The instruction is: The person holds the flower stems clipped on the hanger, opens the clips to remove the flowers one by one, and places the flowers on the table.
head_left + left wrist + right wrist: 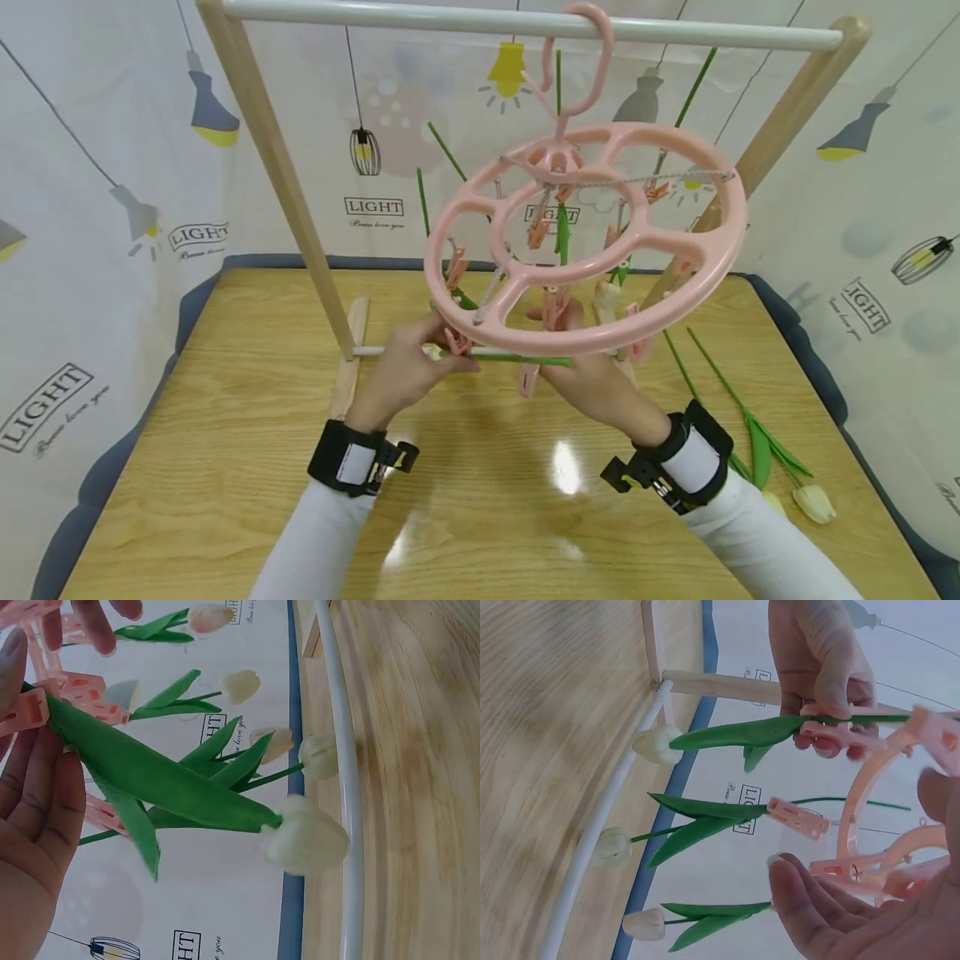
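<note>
- Nearest you, along the bottom of the head view, your white sleeves (pixel 318 537) reach up to the black wrist straps (pixel 352 462).
- At the lower right of the frame, loose tulips (pixel 813 503) lie on the wooden table (pixel 225 500), their stems running up and left.
- Just left of centre, your left hand (pixel 408 367) is grasping: it pinches the held tulip (pixel 165 772) near the base of its leaves, together with a pink peg (pixel 26 712). In the head view that tulip's stem lies nearly level, running right below the hanger's front edge.
- Right of centre, your right hand (pixel 596 383) looks released, thumb and fingers apart beneath the hanger; you cannot tell whether a fingertip touches a peg.
- The round pink hanger (pixel 555 277) tilts across the centre and upper right, its hook over the white rail (pixel 390 14) at the top.
- Behind your hands, other tulips (pixel 615 847) hang bloom down, with pegs clipped near their leaves.
- Wooden posts (pixel 277 175) carry the rail, left and right.
- Farthest, a pale backdrop (pixel 300 158) shows printed lamps and the word LIGHT.
</note>
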A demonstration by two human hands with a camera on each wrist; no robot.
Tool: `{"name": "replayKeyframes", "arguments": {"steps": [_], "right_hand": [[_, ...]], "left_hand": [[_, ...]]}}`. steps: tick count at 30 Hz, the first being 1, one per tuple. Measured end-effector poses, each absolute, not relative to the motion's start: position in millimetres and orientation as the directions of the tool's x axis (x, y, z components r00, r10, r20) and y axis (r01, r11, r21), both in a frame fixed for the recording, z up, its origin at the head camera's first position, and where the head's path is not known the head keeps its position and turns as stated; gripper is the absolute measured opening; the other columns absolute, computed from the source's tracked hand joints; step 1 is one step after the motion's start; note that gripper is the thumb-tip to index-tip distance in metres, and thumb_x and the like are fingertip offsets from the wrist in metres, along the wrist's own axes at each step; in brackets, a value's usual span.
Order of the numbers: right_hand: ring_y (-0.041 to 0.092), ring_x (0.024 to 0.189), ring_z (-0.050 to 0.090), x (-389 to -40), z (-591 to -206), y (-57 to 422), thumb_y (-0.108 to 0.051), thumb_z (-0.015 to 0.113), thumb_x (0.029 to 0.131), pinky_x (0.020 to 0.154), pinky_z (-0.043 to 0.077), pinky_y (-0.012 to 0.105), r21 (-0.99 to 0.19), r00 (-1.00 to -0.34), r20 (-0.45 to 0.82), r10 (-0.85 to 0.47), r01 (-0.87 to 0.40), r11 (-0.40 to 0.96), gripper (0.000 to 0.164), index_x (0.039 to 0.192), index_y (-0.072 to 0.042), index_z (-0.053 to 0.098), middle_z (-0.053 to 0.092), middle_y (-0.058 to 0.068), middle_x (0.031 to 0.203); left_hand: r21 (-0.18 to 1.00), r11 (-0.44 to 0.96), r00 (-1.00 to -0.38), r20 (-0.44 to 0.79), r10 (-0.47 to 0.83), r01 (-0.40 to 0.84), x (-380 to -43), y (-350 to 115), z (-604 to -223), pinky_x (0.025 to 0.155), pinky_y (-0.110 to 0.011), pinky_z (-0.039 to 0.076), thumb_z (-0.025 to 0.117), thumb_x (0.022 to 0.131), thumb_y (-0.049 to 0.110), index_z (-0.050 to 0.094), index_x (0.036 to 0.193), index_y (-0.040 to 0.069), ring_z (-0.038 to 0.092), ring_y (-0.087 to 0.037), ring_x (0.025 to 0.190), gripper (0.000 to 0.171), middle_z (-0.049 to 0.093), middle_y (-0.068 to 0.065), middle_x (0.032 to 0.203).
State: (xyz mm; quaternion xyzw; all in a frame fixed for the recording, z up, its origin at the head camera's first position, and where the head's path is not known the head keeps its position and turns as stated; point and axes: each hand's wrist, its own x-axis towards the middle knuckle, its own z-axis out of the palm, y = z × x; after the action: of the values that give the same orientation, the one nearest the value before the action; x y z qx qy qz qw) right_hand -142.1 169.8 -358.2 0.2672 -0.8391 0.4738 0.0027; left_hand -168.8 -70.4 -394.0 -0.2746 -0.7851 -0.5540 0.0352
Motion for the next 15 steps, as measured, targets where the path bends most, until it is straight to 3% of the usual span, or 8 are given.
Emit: {"name": "replayKeyframes", "arguments": {"steps": [5,7,10,15], "right_hand": [[0.034,0.113,0.058,-149,-360,168,0.000,0.044,0.102,0.098,0.053,0.032,-0.834,-0.883,0.363,-0.298,-0.451,0.317,0.017,0.112,0.004,0.030,0.049,0.024,0.113],[0.031,0.109,0.059,-151,-362,170,-0.002,0.039,0.104,0.092,0.053,0.023,-0.829,-0.885,0.369,-0.283,-0.451,0.331,0.012,0.111,0.004,0.032,0.053,0.025,0.113],[0.026,0.105,0.061,-152,-364,174,-0.007,0.034,0.107,0.086,0.054,0.022,-0.837,-0.895,0.345,-0.282,-0.430,0.339,0.014,0.114,0.004,0.033,0.055,0.026,0.116],[0.010,0.089,0.061,-152,-365,182,-0.009,0.035,0.107,0.072,0.057,0.023,-0.840,-0.893,0.320,-0.315,-0.422,0.341,0.020,0.121,0.005,0.035,0.058,0.017,0.109]], "left_hand": [[0.858,0.267,-0.855,0.306,0.419,0.438,-162,-69,-390,0.081,-0.036,0.057,0.084,0.077,0.013,0.063,0.111,0.011,0.064,-0.013,0.085,0.040,0.069,-0.003,0.093],[0.863,0.274,-0.856,0.283,0.433,0.424,-159,-68,-387,0.081,-0.033,0.056,0.084,0.077,0.014,0.063,0.109,0.012,0.064,-0.013,0.086,0.038,0.069,-0.002,0.092],[0.853,0.277,-0.839,0.286,0.463,0.443,-155,-66,-384,0.080,-0.033,0.056,0.085,0.077,0.016,0.062,0.107,0.012,0.065,-0.012,0.086,0.037,0.069,-0.001,0.091],[0.804,0.272,-0.786,0.342,0.514,0.528,-149,-63,-381,0.078,-0.030,0.059,0.086,0.073,0.018,0.058,0.119,0.012,0.067,-0.012,0.085,0.054,0.070,0.000,0.091]]}}
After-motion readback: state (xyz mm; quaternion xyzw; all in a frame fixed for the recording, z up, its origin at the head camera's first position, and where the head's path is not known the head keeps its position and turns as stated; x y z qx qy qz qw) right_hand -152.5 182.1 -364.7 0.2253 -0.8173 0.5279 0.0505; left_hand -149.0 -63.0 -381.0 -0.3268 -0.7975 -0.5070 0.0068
